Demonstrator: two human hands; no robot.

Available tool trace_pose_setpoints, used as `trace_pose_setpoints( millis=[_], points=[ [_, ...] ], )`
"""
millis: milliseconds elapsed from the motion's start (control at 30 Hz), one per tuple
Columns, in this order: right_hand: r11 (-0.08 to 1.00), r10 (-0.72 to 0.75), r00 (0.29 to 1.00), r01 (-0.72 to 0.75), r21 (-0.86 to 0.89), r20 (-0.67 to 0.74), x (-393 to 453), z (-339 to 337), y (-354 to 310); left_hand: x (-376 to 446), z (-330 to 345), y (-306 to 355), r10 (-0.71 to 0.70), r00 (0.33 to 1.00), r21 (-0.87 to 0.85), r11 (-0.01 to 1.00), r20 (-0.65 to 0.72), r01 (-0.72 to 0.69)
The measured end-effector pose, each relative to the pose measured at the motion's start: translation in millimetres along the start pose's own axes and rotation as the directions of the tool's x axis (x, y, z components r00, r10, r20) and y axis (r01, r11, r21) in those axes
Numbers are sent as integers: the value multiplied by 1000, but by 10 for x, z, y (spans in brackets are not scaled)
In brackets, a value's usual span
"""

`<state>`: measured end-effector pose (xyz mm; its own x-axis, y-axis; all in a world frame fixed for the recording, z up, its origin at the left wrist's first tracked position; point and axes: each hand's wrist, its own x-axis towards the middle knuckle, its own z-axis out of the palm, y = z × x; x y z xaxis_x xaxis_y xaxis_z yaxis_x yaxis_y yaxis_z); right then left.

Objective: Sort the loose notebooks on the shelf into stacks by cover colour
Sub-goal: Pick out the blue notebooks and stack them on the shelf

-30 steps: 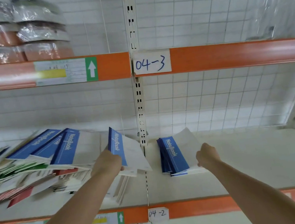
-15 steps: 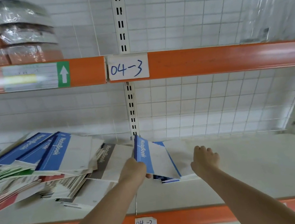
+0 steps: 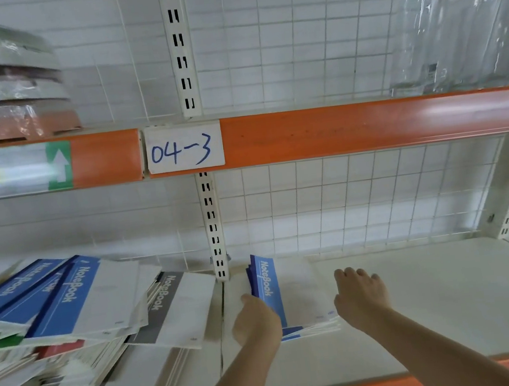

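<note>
Left grip (image 3: 256,319) holding blue stack (image 3: 270,290); right grip (image 3: 360,297) wide, flat. Risk: stack fanning, sliding askew on shelf (image 3: 422,316).

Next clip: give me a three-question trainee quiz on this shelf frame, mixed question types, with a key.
1. True or false: the blue stack lies to the right of the slotted upright.
2. Which notebook tops the loose pile nearest the upright? A) grey B) yellow C) black
3. Fill in: the paper label on the orange beam reads ____.

Key: 1 true; 2 A, the grey notebook; 3 04-3.
</note>
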<state>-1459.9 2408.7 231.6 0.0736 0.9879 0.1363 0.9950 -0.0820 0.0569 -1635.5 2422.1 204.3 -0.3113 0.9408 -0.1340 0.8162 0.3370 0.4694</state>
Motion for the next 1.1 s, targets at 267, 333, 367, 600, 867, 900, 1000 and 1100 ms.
trace_pose_setpoints(
  millis=[267,333,367,600,867,900,1000,1100],
  points=[
    [1000,7,1000,-7,3,18,-34,27,21,80,-18,65,127,991,345,929,48,-135],
    [1000,-6,1000,6,-9,27,-46,38,-10,51,-25,17,150,987,365,916,65,-164],
    [1000,-15,999,16,-11,31,-50,40,-33,42,-33,-17,165,984,373,911,64,-177],
    [998,-61,998,61,33,2,-6,-81,-388,-13,-553,-296,374,927,548,781,-29,-298],
    [962,-226,974,221,158,13,-12,-365,-1426,92,-1869,-1252,321,940,580,790,-118,-198],
    [949,-247,969,238,205,18,-16,-394,-1580,113,-2031,-1407,305,941,583,795,-144,-168],
    [898,-271,962,241,368,31,-38,-490,-2061,210,-2455,-1866,237,943,574,817,-234,-63],
    [871,-299,952,244,426,65,-80,-602,-2553,354,-2742,-2270,169,949,575,818,-267,16]
  ],
)
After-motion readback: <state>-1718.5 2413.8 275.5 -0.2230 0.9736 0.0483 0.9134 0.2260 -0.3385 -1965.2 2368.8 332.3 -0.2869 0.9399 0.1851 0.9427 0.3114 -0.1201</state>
